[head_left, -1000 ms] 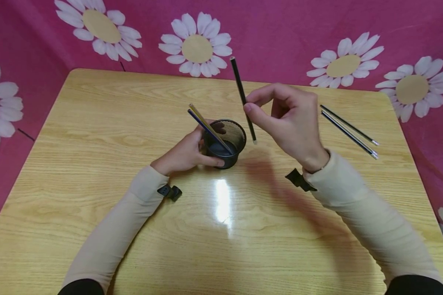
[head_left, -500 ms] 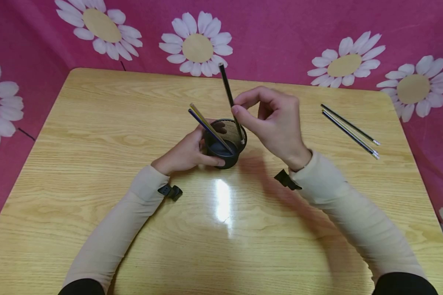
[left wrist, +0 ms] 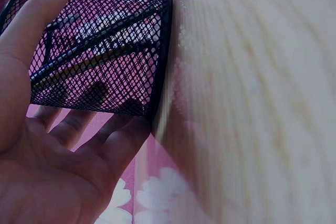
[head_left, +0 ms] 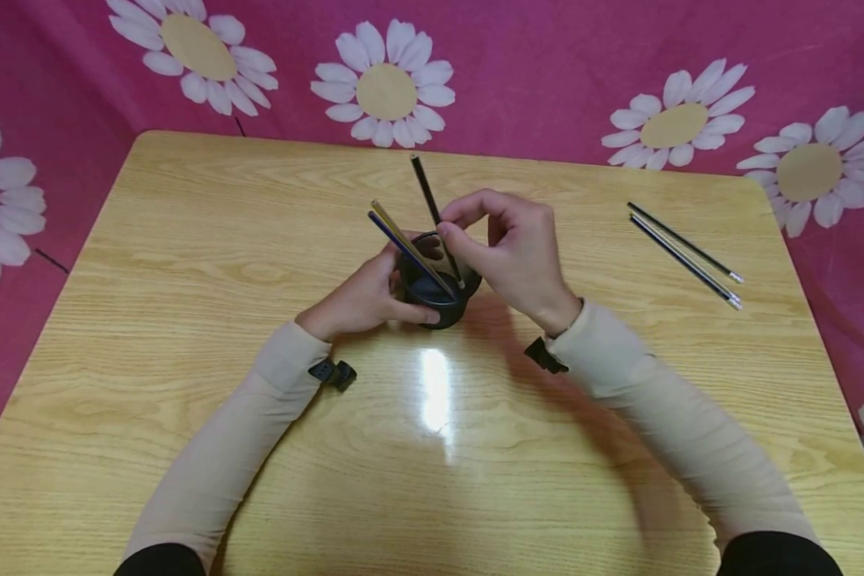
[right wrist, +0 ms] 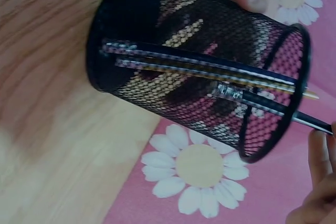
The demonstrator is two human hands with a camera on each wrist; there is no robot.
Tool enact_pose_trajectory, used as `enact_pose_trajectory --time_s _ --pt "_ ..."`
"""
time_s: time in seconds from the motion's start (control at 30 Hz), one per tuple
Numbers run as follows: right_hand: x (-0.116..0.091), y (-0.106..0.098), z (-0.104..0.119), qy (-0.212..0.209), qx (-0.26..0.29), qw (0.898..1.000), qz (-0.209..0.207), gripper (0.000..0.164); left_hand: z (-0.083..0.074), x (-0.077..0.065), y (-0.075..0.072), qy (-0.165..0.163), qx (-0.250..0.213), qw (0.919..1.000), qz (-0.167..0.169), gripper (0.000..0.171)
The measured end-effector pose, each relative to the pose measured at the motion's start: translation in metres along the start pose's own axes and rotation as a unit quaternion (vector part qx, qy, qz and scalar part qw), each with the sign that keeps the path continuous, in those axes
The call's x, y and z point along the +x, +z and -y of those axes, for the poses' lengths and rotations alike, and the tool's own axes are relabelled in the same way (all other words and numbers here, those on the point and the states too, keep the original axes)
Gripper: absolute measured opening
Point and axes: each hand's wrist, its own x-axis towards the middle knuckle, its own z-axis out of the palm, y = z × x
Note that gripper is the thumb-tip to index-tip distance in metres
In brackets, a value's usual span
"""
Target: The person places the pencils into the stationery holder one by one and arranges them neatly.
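My left hand (head_left: 360, 302) grips a black mesh pencil cup (head_left: 442, 316) around its side, near the middle of the table. Inside the cup lean a blue pencil (head_left: 390, 232) and a yellow pencil (head_left: 380, 211), both tilted to the left. Between thumb and forefinger my right hand (head_left: 522, 252) pinches a black pencil (head_left: 425, 186), whose lower part is inside the cup. In the right wrist view the eraser end of this black pencil (right wrist: 254, 100) hangs partway down, above the cup's base. Fingers of my left hand (left wrist: 73, 166) curl around the mesh in the left wrist view.
Several pencils (head_left: 684, 252) with white eraser ends lie together on the right of the wooden table (head_left: 374, 480). Pink cloth (head_left: 526, 72) with large white daisies hangs behind the table's back edge and at its sides.
My right hand has moved left and down, bringing the black pencil from beside the cup to inside its mouth. The left hand and cup have stayed in place.
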Motion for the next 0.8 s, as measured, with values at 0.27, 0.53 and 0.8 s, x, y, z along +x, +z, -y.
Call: enact_pose_trajectory --time_s 0.27,0.53,0.8 --pt "-0.002 0.006 -0.009 0.0 -0.049 0.999 0.01 0.005 -0.002 -0.001 0.001 -0.001 -0.003 1.0 0.003 0.094" --pt "-0.003 0.011 -0.016 0.007 -0.064 0.998 0.017 0.005 0.0 -0.001 0.0 0.006 -0.007 1.0 0.003 0.093" --pt "-0.005 0.015 -0.02 0.007 -0.087 0.996 0.03 0.006 0.0 -0.001 0.001 0.004 -0.013 0.9999 -0.002 0.093"
